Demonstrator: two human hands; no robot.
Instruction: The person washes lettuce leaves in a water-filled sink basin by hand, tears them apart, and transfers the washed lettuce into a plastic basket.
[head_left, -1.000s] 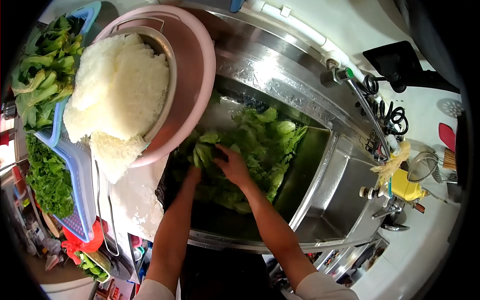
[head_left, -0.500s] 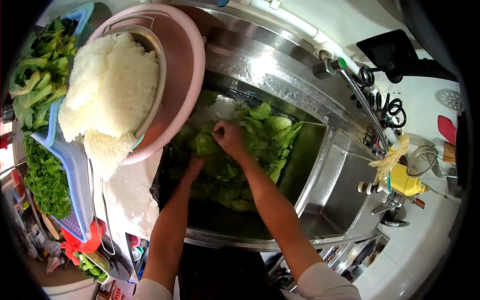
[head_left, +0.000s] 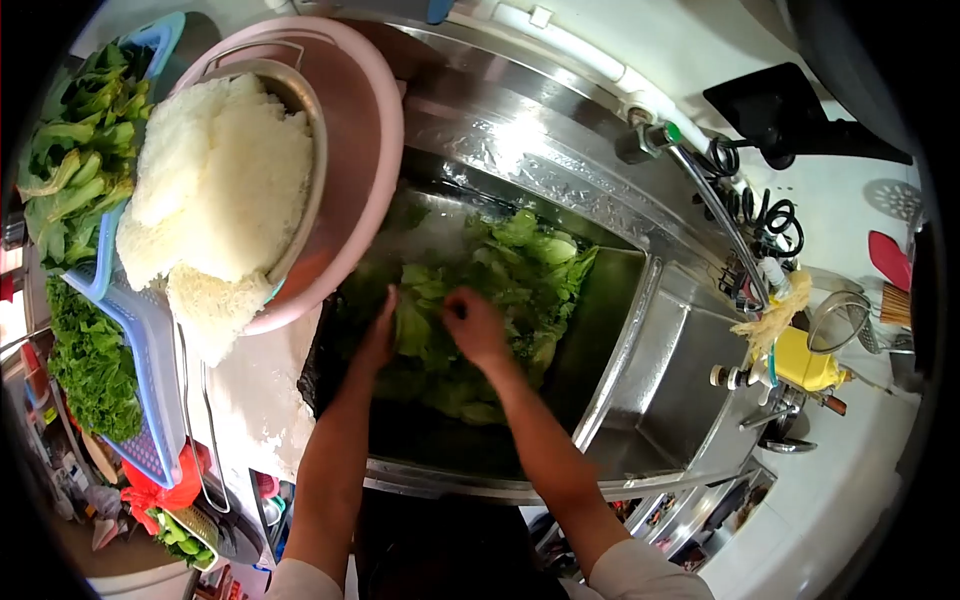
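Observation:
Loose green lettuce leaves (head_left: 540, 255) float in dark water in a deep steel sink basin (head_left: 615, 300). My left hand (head_left: 378, 332) is upright at the left side of the leaves, its fingers stretched out, against a broad lettuce leaf (head_left: 415, 325). To the right of that leaf is my right hand (head_left: 478, 328), slightly blurred, with its fingers curled closed. Whatever lies inside those fingers is hidden.
A pink basin (head_left: 375, 170) stands left of the sink, holding a metal pot (head_left: 318, 150) heaped with white stringy noodles (head_left: 215, 180). Blue baskets (head_left: 150, 400) of greens line the far left. A faucet (head_left: 715, 200) and a shallower basin (head_left: 660, 380) are at right.
My right hand has moved down and slightly right, away from the back leaves. The left hand has risen out of the leaves and its fingers now show. The leaves have shifted between the hands.

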